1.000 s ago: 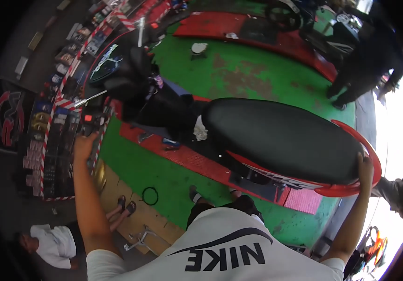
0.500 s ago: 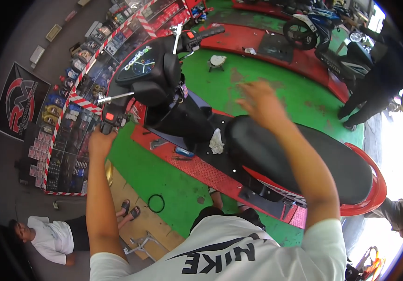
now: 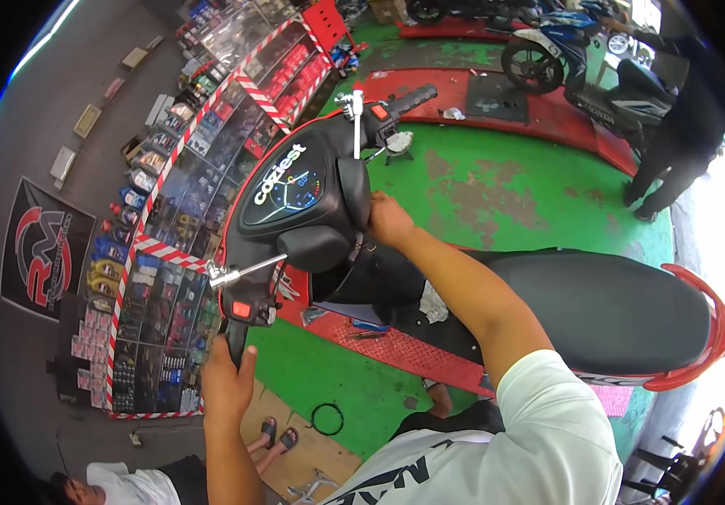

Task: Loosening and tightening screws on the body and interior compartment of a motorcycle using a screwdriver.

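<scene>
A scooter stands across the view, with its handlebar at the left and its long black seat (image 3: 598,307) toward the right. My left hand (image 3: 228,387) holds the end of the near black handlebar grip (image 3: 236,341), its thumb along one side. Just behind the far folded mirror (image 3: 355,200) is my right hand (image 3: 392,220), its fingers curled in and partly hidden; whatever they hold is out of sight. A dark instrument panel (image 3: 286,192) with small lit marks sits between the two grips. The near mirror (image 3: 316,249) is also folded inward.
A crumpled whitish cloth (image 3: 434,303) lies on the footboard. Beneath the scooter runs a red metal platform (image 3: 404,358). Glass shelves of bottles and parts (image 3: 160,311) line the left. One person (image 3: 143,481) is at lower left, another (image 3: 686,135) beside a parked motorcycle (image 3: 581,93).
My right hand has swung from above the seat to behind the far mirror. My left hand stays at the near grip. The view has shifted, and the handlebar appears lower and further right.
</scene>
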Motion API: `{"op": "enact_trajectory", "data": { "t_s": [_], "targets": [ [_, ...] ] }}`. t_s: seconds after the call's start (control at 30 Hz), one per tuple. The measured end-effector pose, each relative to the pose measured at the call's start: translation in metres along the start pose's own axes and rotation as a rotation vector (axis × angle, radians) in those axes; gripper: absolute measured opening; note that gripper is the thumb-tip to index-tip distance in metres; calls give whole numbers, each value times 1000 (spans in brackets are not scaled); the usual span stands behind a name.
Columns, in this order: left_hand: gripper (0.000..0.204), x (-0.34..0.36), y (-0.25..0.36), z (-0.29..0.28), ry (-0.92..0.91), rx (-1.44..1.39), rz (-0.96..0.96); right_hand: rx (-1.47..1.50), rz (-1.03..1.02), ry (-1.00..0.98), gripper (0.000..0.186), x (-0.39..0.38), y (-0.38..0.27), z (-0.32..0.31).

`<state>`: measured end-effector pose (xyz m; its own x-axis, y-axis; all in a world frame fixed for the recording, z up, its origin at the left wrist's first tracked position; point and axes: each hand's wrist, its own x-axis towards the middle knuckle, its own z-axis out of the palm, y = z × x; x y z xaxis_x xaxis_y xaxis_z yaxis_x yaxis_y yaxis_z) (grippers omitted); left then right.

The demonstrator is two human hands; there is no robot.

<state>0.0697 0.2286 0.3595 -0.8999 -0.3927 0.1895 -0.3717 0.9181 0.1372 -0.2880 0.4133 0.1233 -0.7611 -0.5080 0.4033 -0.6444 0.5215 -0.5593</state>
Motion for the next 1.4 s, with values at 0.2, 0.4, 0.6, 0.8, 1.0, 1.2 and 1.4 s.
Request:
{"op": "enact_trajectory", "data": {
  "t_s": [0.2,0.4,0.6,0.8,1.0,1.2,1.4],
  "targets": [
    [37,13,-7,-1,-141,3,-5,-289,-304,135,21,6,21,3],
    [49,11,-2,6,332,-189,104,135,-23,401,15,-18,13,-34],
    [49,-2,60,60,347,-769,785,427,159,649,17,-167,-6,-153],
    [60,-9,182,120,-121,-1073,1041,490,641,932,20,-426,-76,-236],
    [64,-40,351,106,-225,-1162,1549,-78,1163,1788,22,-631,-71,-260],
    [60,-142,553,101,-230,-850,1966,-242,1217,1607,19,-724,7,-307],
    [46,-240,716,150,-195,-403,2074,-309,1037,1565,16,-747,101,-325]
  ]
}}
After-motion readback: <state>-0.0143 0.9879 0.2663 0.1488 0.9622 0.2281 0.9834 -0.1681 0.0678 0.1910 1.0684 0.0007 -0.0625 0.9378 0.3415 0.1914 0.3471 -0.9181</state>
